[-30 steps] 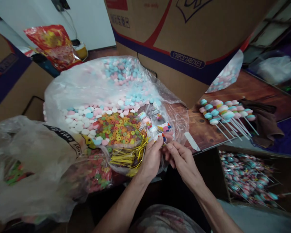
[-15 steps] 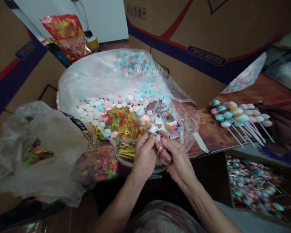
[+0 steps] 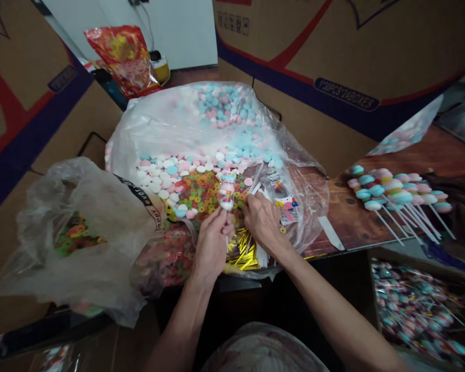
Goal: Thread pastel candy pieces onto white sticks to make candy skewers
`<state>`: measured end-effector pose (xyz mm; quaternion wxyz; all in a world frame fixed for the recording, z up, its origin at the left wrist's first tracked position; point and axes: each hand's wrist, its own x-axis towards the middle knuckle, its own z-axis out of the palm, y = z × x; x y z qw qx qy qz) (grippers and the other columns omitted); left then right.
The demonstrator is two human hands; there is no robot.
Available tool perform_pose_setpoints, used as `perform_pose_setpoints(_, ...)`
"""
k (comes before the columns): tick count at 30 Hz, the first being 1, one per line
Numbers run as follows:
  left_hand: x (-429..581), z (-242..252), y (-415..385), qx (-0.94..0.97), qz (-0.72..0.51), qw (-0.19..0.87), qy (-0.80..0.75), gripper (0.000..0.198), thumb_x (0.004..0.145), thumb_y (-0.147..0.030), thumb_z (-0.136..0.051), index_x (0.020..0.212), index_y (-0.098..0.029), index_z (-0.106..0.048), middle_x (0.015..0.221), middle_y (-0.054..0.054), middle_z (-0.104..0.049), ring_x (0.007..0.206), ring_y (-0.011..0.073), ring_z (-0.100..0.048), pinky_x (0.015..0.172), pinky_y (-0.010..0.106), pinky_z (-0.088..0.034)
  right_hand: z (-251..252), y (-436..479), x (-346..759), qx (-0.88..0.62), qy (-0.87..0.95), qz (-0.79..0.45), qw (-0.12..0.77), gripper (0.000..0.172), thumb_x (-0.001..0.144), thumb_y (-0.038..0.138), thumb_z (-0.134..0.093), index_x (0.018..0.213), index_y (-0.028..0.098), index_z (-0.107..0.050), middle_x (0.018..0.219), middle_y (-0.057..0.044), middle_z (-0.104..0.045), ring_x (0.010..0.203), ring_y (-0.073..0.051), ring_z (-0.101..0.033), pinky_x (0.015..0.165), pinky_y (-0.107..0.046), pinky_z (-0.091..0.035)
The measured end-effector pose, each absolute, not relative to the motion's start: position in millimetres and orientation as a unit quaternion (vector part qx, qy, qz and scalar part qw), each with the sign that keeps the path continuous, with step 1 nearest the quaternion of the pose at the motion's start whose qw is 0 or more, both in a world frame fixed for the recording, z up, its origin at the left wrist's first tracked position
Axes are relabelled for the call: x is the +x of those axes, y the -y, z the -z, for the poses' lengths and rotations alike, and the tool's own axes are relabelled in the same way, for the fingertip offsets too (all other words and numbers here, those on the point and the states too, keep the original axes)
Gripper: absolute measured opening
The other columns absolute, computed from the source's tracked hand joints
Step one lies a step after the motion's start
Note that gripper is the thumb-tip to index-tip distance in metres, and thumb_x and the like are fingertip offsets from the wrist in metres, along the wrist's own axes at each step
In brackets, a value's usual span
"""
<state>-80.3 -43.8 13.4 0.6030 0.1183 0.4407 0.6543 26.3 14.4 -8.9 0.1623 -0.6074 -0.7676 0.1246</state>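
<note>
My left hand (image 3: 212,240) is closed round the stick of a candy skewer (image 3: 227,190). The skewer stands upright, its pink, blue and white sweets inside a clear wrapper. To its right, my right hand (image 3: 264,219) is curled, fingers pointing down over white sticks; whatever its fingertips hold is hidden. Gold twist ties (image 3: 243,253) lie just below and between the hands. Behind the skewer spread coloured gummy rings (image 3: 201,194). White, pink and blue round sweets (image 3: 160,175) lie beyond them, partly under a large clear plastic bag (image 3: 158,119).
Several unwrapped candy skewers (image 3: 401,194) lie at the table's right edge. Below them, a box (image 3: 375,310) holds many wrapped ones. A crumpled plastic bag (image 3: 85,191) with gummy rings sits at left. Large cardboard boxes (image 3: 294,98) stand behind, near a red packet (image 3: 122,57).
My hands were together at the wrapped skewer's lower end. Now they are apart: the left keeps the skewer, and the right has let go and moved over the sticks. The view has shifted slightly.
</note>
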Motion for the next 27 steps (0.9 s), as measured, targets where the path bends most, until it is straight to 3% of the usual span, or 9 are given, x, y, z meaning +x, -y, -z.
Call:
perform_pose_setpoints(3, -79, -12, 44, 0.12, -0.651, 0.611, -0.434, 0.029, 0.064, -0.022, -0.084, 0.075, -0.012, -0.059, 0.066, -0.003, -0.048, 0.052, 0.0024, -0.033, 0.048, 0.015, -0.028, 17, -20, 27, -0.599, 0.743, -0.195, 0.226, 0.013, 0.087, 0.018, -0.056, 0.083, 0.018, -0.068, 0.081, -0.006, -0.066, 0.066, -0.017, -0.055, 0.057, -0.028, -0.029)
perform_pose_setpoints(8, -77, -7, 41, 0.113, -0.644, 0.64, -0.403, 0.03, 0.065, -0.024, -0.084, 0.077, -0.012, -0.06, 0.063, -0.003, -0.049, 0.049, 0.0013, -0.031, 0.045, 0.014, -0.023, 12, -26, 41, -0.522, 0.652, -0.372, 0.406, 0.016, 0.082, 0.026, -0.062, 0.069, 0.019, -0.066, 0.064, 0.001, -0.062, 0.061, -0.014, -0.051, 0.058, -0.026, -0.037)
perform_pose_setpoints(12, -69, 0, 36, 0.131, -0.642, 0.638, -0.406, 0.028, 0.071, -0.026, -0.08, 0.087, -0.013, -0.061, 0.065, -0.003, -0.052, 0.048, 0.0011, -0.03, 0.045, 0.014, -0.022, -8, -17, 53, -0.456, 0.479, -0.533, 0.528, 0.013, 0.075, 0.03, -0.072, 0.077, 0.019, -0.064, 0.064, 0.003, -0.062, 0.056, -0.012, -0.056, 0.054, -0.025, -0.044)
perform_pose_setpoints(15, -58, 2, 34, 0.15, -0.647, 0.618, -0.421, 0.026, 0.073, -0.027, -0.078, 0.085, -0.015, -0.058, 0.067, -0.003, -0.054, 0.049, 0.0016, -0.034, 0.046, 0.015, -0.025, -17, -2, 55, -0.413, 0.365, -0.625, 0.553, 0.028, 0.068, 0.028, -0.08, 0.088, 0.022, -0.061, 0.064, 0.005, -0.063, 0.056, -0.012, -0.061, 0.053, -0.024, -0.048)
perform_pose_setpoints(17, -49, 0, 32, 0.166, -0.653, 0.608, -0.419, 0.024, 0.072, -0.024, -0.077, 0.082, -0.017, -0.056, 0.068, -0.003, -0.054, 0.051, 0.0022, -0.039, 0.047, 0.015, -0.028, -17, 9, 53, -0.409, 0.339, -0.627, 0.57, 0.029, 0.068, 0.027, -0.08, 0.09, 0.022, -0.061, 0.066, 0.004, -0.065, 0.057, -0.012, -0.061, 0.056, -0.025, -0.05)
perform_pose_setpoints(21, -34, -4, 33, 0.189, -0.642, 0.612, -0.422, 0.022, 0.074, -0.024, -0.074, 0.084, -0.018, -0.055, 0.068, -0.005, -0.053, 0.051, 0.0026, -0.039, 0.049, 0.014, -0.03, -5, 25, 48, -0.466, 0.385, -0.51, 0.612, 0.013, 0.075, 0.025, -0.076, 0.081, 0.02, -0.066, 0.072, 0.002, -0.066, 0.064, -0.013, -0.061, 0.064, -0.026, -0.051)
perform_pose_setpoints(27, -26, 0, 38, 0.216, -0.617, 0.598, -0.464, 0.018, 0.081, -0.03, -0.067, 0.09, -0.021, -0.053, 0.064, -0.007, -0.047, 0.048, 0.0039, -0.031, 0.045, 0.015, -0.023, 5, 32, 61, -0.525, 0.474, -0.427, 0.563, 0.011, 0.08, 0.029, -0.072, 0.076, 0.02, -0.068, 0.071, 0.0, -0.064, 0.065, -0.014, -0.055, 0.064, -0.027, -0.046)
